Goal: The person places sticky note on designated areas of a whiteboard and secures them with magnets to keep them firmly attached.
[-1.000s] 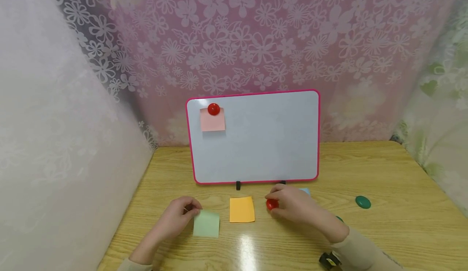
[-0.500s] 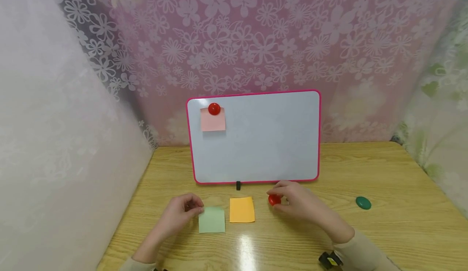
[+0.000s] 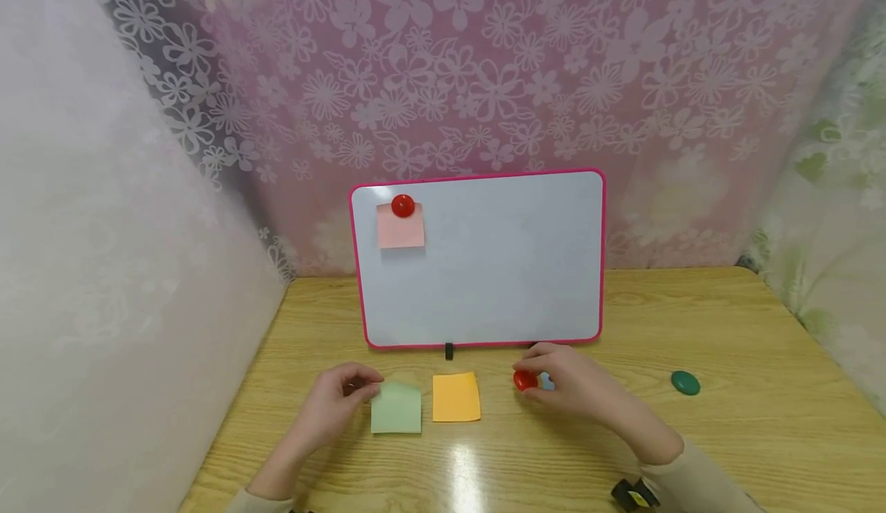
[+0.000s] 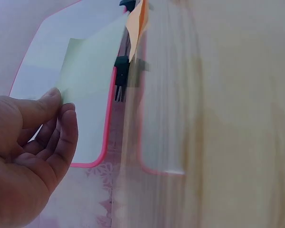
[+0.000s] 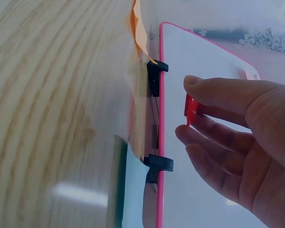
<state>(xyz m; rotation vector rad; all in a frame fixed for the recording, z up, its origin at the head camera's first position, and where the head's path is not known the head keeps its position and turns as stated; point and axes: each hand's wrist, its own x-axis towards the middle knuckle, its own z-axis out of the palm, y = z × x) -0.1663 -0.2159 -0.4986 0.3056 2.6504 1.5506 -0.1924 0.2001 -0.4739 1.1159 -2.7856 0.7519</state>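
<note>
My left hand (image 3: 332,404) pinches a green sticky note (image 3: 397,409) by its upper left corner; in the left wrist view the note (image 4: 92,64) is raised off the table. Between thumb and fingers my right hand (image 3: 574,378) holds a round red magnet (image 3: 525,381), seen edge-on as a red disc (image 5: 190,109) in the right wrist view. Between the hands lies an orange sticky note (image 3: 456,398). Part of a blue sticky note (image 3: 547,381) shows behind the right fingers. On the whiteboard (image 3: 484,267), another red magnet (image 3: 403,205) holds a pink sticky note (image 3: 401,228).
A green magnet (image 3: 685,382) lies on the wooden table (image 3: 727,321) to the right. Black feet, one of them a clip (image 3: 449,351), support the pink-framed board. Flowered curtains (image 3: 443,74) hang behind and along both sides.
The green note has risen slightly and shifted a little right with my left hand. My right hand has moved slightly right with the red magnet. The board and pink note stay put.
</note>
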